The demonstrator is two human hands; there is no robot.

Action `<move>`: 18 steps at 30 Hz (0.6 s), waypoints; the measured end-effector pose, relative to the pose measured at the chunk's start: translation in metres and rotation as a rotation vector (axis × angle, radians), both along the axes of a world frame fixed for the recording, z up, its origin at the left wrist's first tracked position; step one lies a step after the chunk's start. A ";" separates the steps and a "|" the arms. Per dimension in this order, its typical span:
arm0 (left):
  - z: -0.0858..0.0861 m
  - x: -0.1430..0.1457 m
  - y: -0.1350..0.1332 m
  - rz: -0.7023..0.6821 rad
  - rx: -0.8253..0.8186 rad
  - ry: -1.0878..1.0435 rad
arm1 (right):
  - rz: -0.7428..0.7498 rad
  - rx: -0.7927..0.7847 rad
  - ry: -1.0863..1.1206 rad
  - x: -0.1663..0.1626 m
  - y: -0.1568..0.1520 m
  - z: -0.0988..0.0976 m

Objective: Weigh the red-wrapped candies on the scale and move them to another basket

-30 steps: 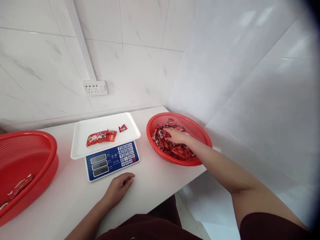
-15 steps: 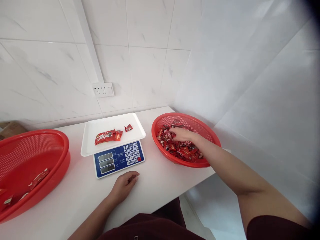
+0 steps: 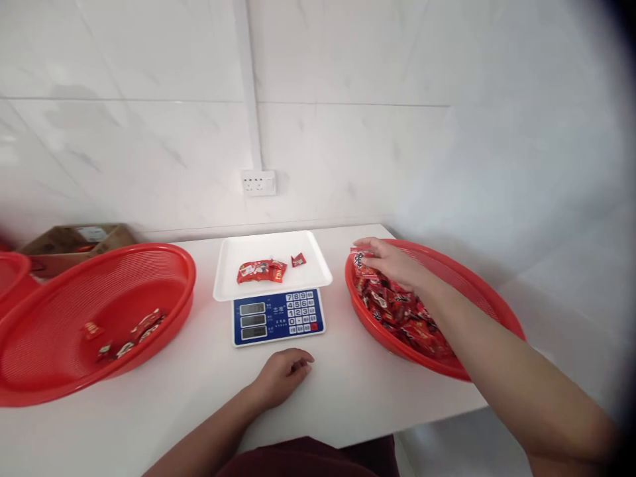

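Observation:
My right hand [image 3: 390,262] hovers over the near-left rim of a red mesh basket [image 3: 489,301] heaped with red wrapped candies [image 3: 402,315], and its fingers pinch a red candy packet [image 3: 362,254]. My left hand [image 3: 283,376] rests on the white table with fingers loosely curled, holding nothing, just in front of a blue-faced digital scale [image 3: 278,317]. The scale's white tray [image 3: 228,271] carries a long red packet [image 3: 256,270] and a small red candy [image 3: 298,260].
A large red basket [image 3: 163,265] at the left holds a few candies. Another red rim [image 3: 12,265] and a cardboard box [image 3: 69,242] sit at the far left. A wall socket [image 3: 258,182] is above the scale. The table's front edge runs close to my body.
My right hand has lifted out of the candy heap with a packet pinched in it, moving left toward the scale. The view has swung left, showing more of the left basket and the box.

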State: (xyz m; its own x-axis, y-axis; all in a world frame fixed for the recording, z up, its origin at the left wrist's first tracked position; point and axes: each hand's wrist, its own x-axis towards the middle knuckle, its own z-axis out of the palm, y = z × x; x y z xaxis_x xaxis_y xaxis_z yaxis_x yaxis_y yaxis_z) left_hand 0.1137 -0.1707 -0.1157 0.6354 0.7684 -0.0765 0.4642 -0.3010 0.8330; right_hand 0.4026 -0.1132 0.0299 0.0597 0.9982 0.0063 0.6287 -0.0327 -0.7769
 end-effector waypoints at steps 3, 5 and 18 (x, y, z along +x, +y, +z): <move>0.001 -0.001 0.000 -0.004 -0.010 0.001 | 0.130 -0.029 0.138 -0.050 0.016 0.001; 0.003 -0.002 0.000 -0.006 -0.018 0.006 | 0.183 -0.020 0.189 -0.076 0.029 0.000; 0.002 -0.005 -0.001 -0.074 0.019 -0.005 | 0.289 -0.037 -0.136 -0.074 0.017 0.006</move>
State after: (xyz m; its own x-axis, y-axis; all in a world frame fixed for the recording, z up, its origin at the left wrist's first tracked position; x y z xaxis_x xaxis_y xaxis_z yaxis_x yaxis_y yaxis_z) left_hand 0.1089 -0.1718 -0.1136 0.6908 0.7207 -0.0588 0.4357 -0.3499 0.8293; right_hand 0.3288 -0.0966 0.0357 -0.2257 0.9733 -0.0415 0.7142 0.1364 -0.6866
